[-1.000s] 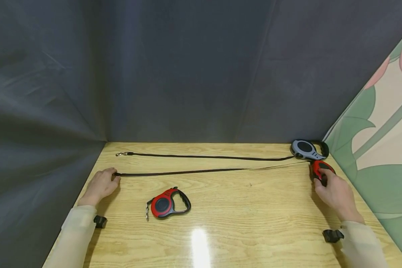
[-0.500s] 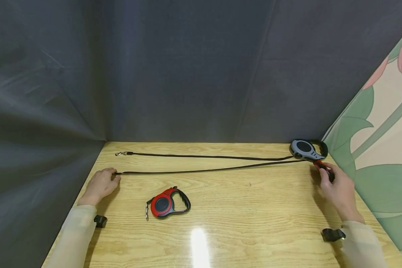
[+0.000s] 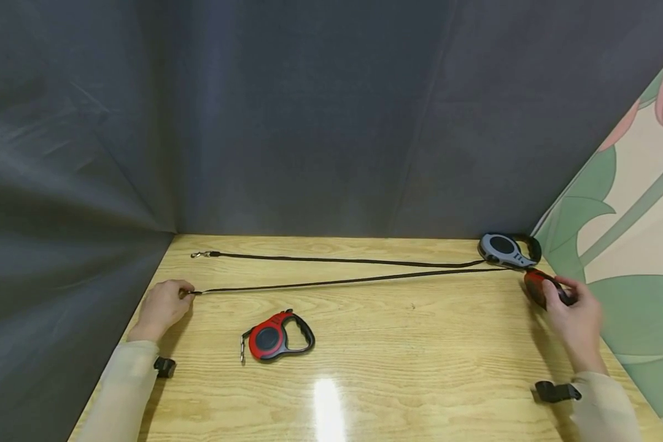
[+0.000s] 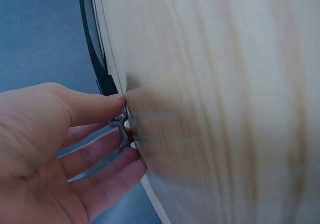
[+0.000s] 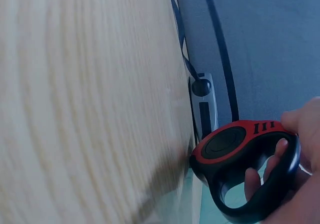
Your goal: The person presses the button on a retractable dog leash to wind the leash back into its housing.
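My right hand [image 3: 576, 319] grips the handle of a red and black retractable dog leash [image 3: 537, 287]. In the right wrist view, fingers pass through the black handle loop of this leash [image 5: 223, 142], which is held up off the wood. From its case a black strap [image 3: 359, 280] runs left across the table to my left hand [image 3: 159, 310]. There, thumb and fingers pinch the metal snap hook [image 4: 123, 131] at the strap's end, close to the tabletop; the fingers partly cover it.
A grey retractable leash [image 3: 500, 247] lies at the back right, its strap [image 3: 337, 259] stretched left to a snap hook [image 3: 200, 254]. Another red leash [image 3: 267, 337], strap wound in, lies front left of centre. Dark cloth [image 3: 309, 123] stands behind the table [image 3: 420, 356].
My right hand has shifted slightly right with the red leash, turning its case. The strap now runs straight and taut. My left fingers have curled more around the hook.
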Action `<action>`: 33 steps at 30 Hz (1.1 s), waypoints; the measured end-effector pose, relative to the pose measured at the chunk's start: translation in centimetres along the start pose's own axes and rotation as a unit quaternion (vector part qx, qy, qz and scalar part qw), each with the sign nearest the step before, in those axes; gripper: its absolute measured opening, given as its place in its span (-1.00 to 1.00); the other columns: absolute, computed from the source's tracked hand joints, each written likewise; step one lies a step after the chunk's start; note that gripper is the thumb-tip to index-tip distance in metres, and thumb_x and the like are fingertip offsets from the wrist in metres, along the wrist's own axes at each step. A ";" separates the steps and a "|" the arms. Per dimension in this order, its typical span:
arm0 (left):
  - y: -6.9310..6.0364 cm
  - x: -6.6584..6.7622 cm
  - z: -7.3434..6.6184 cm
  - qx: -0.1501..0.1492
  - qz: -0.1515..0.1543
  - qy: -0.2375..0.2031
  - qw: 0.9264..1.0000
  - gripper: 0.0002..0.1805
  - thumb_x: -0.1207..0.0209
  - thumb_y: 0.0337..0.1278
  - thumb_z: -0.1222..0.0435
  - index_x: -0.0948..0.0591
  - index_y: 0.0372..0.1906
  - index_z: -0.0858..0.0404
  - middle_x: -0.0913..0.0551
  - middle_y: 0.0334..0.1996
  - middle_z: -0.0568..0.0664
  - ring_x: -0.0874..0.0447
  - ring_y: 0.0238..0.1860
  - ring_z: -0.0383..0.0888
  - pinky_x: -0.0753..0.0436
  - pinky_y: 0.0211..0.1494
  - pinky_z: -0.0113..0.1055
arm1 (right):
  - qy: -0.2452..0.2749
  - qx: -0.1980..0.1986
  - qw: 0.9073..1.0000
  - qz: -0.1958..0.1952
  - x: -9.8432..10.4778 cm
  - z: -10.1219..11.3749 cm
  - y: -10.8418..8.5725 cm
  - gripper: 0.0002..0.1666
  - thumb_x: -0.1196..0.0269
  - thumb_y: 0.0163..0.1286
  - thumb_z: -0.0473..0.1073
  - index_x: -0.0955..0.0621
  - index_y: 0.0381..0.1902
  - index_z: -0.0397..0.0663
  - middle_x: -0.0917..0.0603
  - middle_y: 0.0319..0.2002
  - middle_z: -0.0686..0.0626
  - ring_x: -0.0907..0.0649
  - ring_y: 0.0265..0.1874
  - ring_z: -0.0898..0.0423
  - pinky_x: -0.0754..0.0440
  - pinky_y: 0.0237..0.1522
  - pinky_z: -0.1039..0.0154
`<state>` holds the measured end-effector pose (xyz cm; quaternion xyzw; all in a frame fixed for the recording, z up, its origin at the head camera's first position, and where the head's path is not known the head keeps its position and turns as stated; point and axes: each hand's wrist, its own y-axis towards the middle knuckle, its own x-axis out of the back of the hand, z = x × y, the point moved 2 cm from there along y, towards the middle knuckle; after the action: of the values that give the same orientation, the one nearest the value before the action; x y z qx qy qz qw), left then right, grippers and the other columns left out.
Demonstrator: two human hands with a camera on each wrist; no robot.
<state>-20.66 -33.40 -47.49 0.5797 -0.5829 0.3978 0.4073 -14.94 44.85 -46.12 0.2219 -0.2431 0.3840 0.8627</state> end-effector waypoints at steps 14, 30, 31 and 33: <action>-0.4 0.2 1.0 -0.008 -0.026 0.001 1.000 -0.82 -0.24 0.41 0.39 -0.78 -0.07 0.41 -0.80 -0.09 0.35 -0.75 -0.11 0.37 -0.62 0.00 0.32 | 0.017 -0.041 0.999 0.007 1.2 -1.2 0.3 -0.95 -0.29 0.52 0.11 -0.60 -0.18 0.42 -0.46 -0.65 0.55 -0.44 -0.60 0.48 -0.36 -0.50 0.51; -1.3 0.7 1.5 0.049 0.005 0.016 0.999 -0.78 -0.21 0.43 0.38 -0.73 0.03 0.39 -0.78 -0.04 0.33 -0.75 -0.16 0.31 -0.66 -0.18 0.19 | 0.016 -0.048 0.998 0.045 1.0 -2.1 -0.1 -0.87 -0.28 0.52 0.23 -0.55 -0.27 0.62 -0.50 -0.61 0.46 -0.43 -0.56 0.35 -0.35 -0.51 0.35; -1.3 0.7 1.5 0.051 0.008 0.014 0.999 -0.78 -0.20 0.43 0.40 -0.73 0.03 0.40 -0.78 -0.03 0.34 -0.75 -0.15 0.32 -0.66 -0.17 0.18 | 0.018 -0.047 0.998 0.049 1.0 -2.1 -0.1 -0.87 -0.27 0.53 0.22 -0.55 -0.28 0.65 -0.51 -0.61 0.48 -0.44 -0.56 0.36 -0.35 -0.50 0.36; -1.3 0.9 1.5 0.055 0.011 0.014 0.998 -0.78 -0.19 0.43 0.41 -0.72 0.04 0.41 -0.77 -0.02 0.35 -0.74 -0.15 0.33 -0.66 -0.17 0.19 | 0.026 -0.041 0.997 0.056 1.0 -2.2 -0.2 -0.87 -0.25 0.55 0.19 -0.57 -0.27 0.66 -0.53 -0.59 0.48 -0.45 -0.53 0.38 -0.36 -0.48 0.37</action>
<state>-19.34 -35.16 -47.24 0.5891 -0.5609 0.4419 0.3782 -13.64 46.55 -47.30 0.1625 -0.2481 0.4273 0.8541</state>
